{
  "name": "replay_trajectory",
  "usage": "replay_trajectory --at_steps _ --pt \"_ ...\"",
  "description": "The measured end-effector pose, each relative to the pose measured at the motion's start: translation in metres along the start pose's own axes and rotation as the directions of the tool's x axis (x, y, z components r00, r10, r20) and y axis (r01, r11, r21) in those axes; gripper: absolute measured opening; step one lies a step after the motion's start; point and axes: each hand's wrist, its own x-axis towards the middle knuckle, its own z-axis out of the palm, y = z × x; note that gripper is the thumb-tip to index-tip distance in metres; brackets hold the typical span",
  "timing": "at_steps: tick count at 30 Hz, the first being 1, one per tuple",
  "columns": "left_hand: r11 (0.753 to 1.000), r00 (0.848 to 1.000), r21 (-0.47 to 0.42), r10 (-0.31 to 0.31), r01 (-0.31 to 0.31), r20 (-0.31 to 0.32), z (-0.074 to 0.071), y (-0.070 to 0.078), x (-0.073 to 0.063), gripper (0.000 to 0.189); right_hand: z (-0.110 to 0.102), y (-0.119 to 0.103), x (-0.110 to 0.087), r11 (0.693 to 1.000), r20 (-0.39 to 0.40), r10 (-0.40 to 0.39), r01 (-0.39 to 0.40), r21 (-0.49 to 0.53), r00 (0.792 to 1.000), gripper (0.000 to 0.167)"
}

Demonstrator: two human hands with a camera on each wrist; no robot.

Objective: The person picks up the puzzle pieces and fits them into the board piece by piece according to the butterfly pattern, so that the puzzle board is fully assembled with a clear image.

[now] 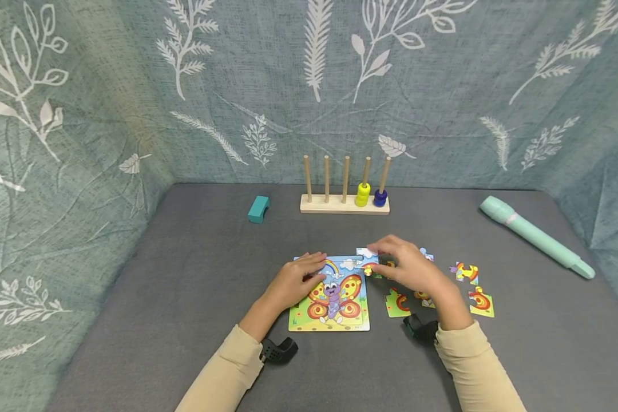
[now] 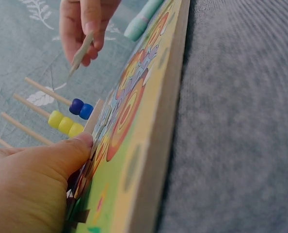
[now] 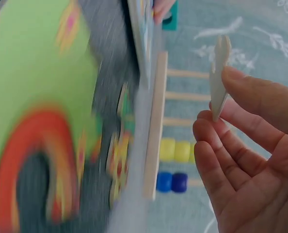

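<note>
A square jigsaw board (image 1: 329, 328) with a butterfly picture lies on the grey table. My left hand (image 1: 294, 281) rests on its upper left part, fingers extended over the picture; in the left wrist view the thumb (image 2: 81, 143) touches the board's face. Between thumb and fingers, my right hand (image 1: 405, 263) pinches a puzzle piece (image 1: 367, 257) with sky and cloud on it, at the board's upper right corner. Both wrist views show this piece (image 3: 219, 73) edge-on, held up off the board.
Several loose puzzle pieces (image 1: 482, 303) lie right of the board, some partly behind my right hand. Behind stands a wooden peg rack (image 1: 344, 208) with yellow and blue beads. A teal arched block (image 1: 258, 209) sits back left, a mint tube-like object (image 1: 538, 237) back right.
</note>
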Motion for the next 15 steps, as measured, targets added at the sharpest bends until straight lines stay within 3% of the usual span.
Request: replay_trajectory --at_steps 6,15 --pt "1.000 1.000 0.005 0.008 -0.008 -0.001 0.000 0.000 0.001 0.038 0.015 -0.010 0.008 0.999 0.007 -0.032 0.032 0.004 0.999 0.039" --pt "1.000 1.000 0.008 -0.006 0.006 0.014 -0.001 -0.001 0.000 0.038 0.033 -0.015 0.012 0.999 0.087 0.002 0.003 -0.054 0.996 0.040"
